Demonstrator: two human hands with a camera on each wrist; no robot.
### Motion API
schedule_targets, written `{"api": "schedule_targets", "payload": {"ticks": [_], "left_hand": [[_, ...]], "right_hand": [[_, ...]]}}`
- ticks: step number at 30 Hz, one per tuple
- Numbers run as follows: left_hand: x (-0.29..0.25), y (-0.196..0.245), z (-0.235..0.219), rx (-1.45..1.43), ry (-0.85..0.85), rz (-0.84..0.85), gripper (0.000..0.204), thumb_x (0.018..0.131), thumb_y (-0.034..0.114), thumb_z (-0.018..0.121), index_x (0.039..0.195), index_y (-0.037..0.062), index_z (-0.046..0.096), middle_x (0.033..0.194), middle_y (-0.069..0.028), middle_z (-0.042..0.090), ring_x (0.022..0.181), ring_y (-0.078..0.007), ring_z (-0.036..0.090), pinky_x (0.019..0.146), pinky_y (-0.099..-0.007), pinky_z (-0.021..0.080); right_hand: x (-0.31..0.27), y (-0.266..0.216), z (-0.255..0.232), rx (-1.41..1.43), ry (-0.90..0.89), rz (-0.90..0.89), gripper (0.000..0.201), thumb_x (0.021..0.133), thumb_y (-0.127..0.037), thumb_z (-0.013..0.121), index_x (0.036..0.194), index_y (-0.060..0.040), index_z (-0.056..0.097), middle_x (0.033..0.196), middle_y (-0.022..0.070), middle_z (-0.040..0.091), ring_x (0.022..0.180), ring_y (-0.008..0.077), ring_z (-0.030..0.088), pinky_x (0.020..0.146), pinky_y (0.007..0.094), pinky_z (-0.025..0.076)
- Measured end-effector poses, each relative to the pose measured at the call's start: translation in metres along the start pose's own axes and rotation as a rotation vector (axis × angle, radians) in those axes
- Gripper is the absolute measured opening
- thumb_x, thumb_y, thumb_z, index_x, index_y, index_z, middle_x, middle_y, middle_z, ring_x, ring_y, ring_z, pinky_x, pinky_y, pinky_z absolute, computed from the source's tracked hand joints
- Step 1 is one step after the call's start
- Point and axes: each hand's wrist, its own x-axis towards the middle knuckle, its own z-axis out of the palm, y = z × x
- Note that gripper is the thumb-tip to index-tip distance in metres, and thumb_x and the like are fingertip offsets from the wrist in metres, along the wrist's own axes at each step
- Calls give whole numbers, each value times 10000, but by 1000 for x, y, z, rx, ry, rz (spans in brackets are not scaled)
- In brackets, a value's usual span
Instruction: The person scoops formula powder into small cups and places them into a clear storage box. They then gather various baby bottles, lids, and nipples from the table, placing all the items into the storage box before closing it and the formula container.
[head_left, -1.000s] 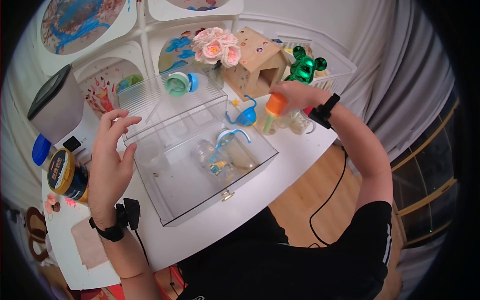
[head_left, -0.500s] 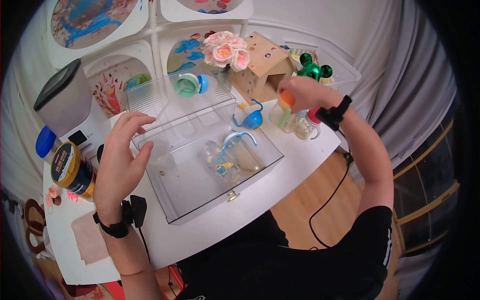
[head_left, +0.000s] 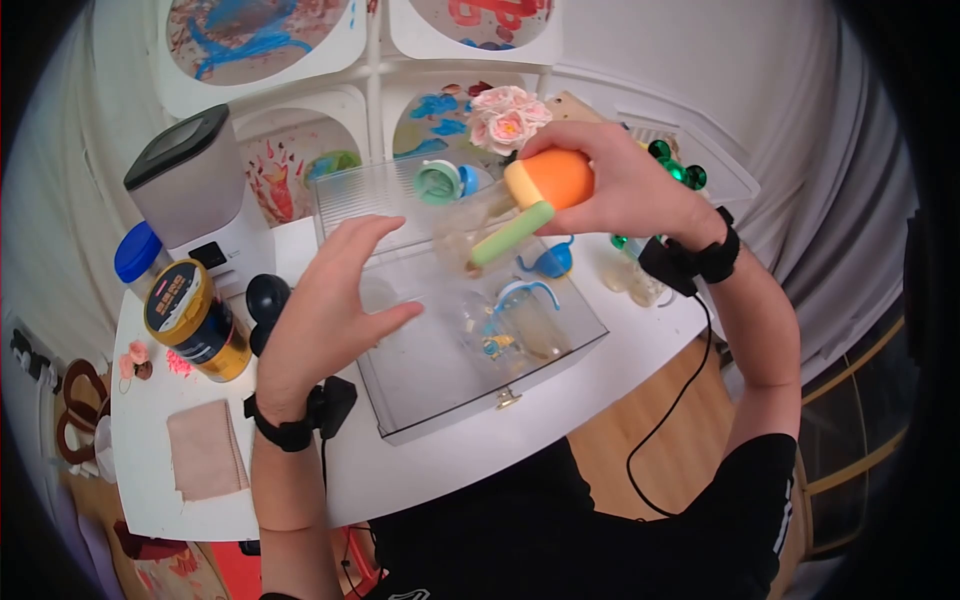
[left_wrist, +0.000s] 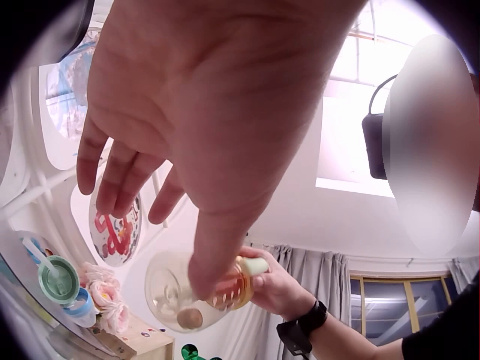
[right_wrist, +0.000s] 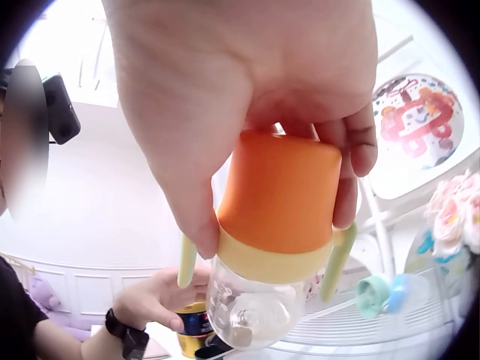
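My right hand point(head_left: 635, 190) grips a baby bottle by its orange cap point(head_left: 565, 178), with thumb and fingers on opposite sides. The bottle has a yellow collar point(right_wrist: 274, 262), pale green handles point(head_left: 512, 232) and a clear body point(right_wrist: 255, 311); it is tilted above the clear plastic box point(head_left: 425, 385). My left hand point(head_left: 325, 310) hovers at the box's left side, fingers and thumb spread, holding nothing. In the box lie a clear bottle point(head_left: 487, 325) and another bottle with a blue-and-white handled top point(head_left: 528, 295).
Green and blue caps point(head_left: 440, 183) sit on the box's ribbed rear top. Beyond its right side are a blue handled lid point(head_left: 553, 260) and clear bottles point(head_left: 640, 287). A yellow-lidded tub point(head_left: 200, 320), a grey-white appliance point(head_left: 195, 190) and a folded cloth point(head_left: 207, 450) stand left. Pink flowers point(head_left: 508, 118) are behind.
My right hand has lifted the orange-capped bottle from the table's right side and brought it left over the box, tilting it. The head view has shifted; my left hand stays spread near the box.
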Motion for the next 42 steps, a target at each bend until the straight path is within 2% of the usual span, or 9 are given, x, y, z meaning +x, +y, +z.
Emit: {"api": "schedule_targets", "payload": {"ticks": [5, 11, 18, 24, 26, 29, 33, 38, 42], "left_hand": [[2, 2, 9, -138, 28, -85, 912, 713, 130, 956, 1506, 27, 519, 1363, -176, 624, 1246, -303, 636, 1079, -407, 524], [5, -2, 8, -38, 45, -127, 833, 685, 75, 923, 1432, 36, 556, 1161, -133, 624, 1061, -278, 642, 931, -385, 587], [3, 1, 2, 60, -75, -121, 695, 713, 148, 858, 1352, 58, 600, 1193, -156, 656, 1120, -363, 694, 901, -433, 587], [3, -3, 5, 82, -127, -107, 703, 677, 164, 886, 1306, 23, 609, 1146, -161, 680, 1063, -346, 698, 906, -413, 580], [5, -6, 8, 60, -164, -121, 742, 652, 161, 923, 1294, -19, 599, 1076, -169, 687, 1000, -281, 696, 901, -363, 573], [8, -18, 4, -151, -304, -268, 718, 681, 225, 924, 1273, -37, 613, 1097, -202, 711, 1030, -332, 731, 903, -381, 585], [6, -31, 3, -304, -237, -273, 768, 674, 221, 946, 1300, -59, 600, 1072, -189, 709, 1011, -291, 727, 904, -365, 582], [8, -25, 2, -178, -69, -235, 780, 667, 186, 946, 1325, -42, 593, 1076, -187, 707, 1040, -303, 713, 940, -370, 572], [10, -21, 9, -65, 27, -194, 749, 684, 125, 920, 1333, -32, 583, 1172, -203, 681, 1105, -338, 687, 955, -390, 567]], "right_hand": [[27, -28, 30, 163, -53, 93, 629, 738, -406, 917, 1171, -3, 703, 1014, 140, 726, 954, 266, 717, 873, 356, 575], [39, -36, 45, 106, -210, 24, 652, 726, -455, 935, 1121, 13, 710, 984, 184, 756, 913, 322, 747, 840, 393, 591], [37, -41, 50, -66, -406, 37, 663, 730, -440, 956, 1152, -7, 684, 902, 167, 754, 843, 359, 751, 765, 417, 595], [25, -33, 60, -119, -336, -69, 630, 716, -408, 951, 1121, -17, 669, 913, 152, 741, 861, 358, 736, 762, 413, 564], [20, -31, 63, -235, -265, -202, 628, 715, -368, 941, 1158, -28, 654, 986, 124, 727, 897, 321, 718, 784, 394, 522], [18, -31, 70, -518, -115, -422, 523, 770, -274, 863, 1171, -34, 629, 1026, 88, 693, 957, 279, 696, 818, 384, 498], [13, -35, 70, -701, 47, -561, 509, 807, -145, 779, 1274, -33, 614, 1149, 100, 663, 1056, 265, 655, 881, 398, 501], [16, -22, 55, -233, 32, -444, 778, 815, -159, 808, 1510, 0, 496, 1329, 200, 626, 1210, 357, 633, 1011, 413, 511], [19, -5, 54, 174, -85, -102, 888, 884, -272, 848, 1608, -12, 404, 1466, 229, 571, 1359, 337, 582, 1151, 414, 459]]}}
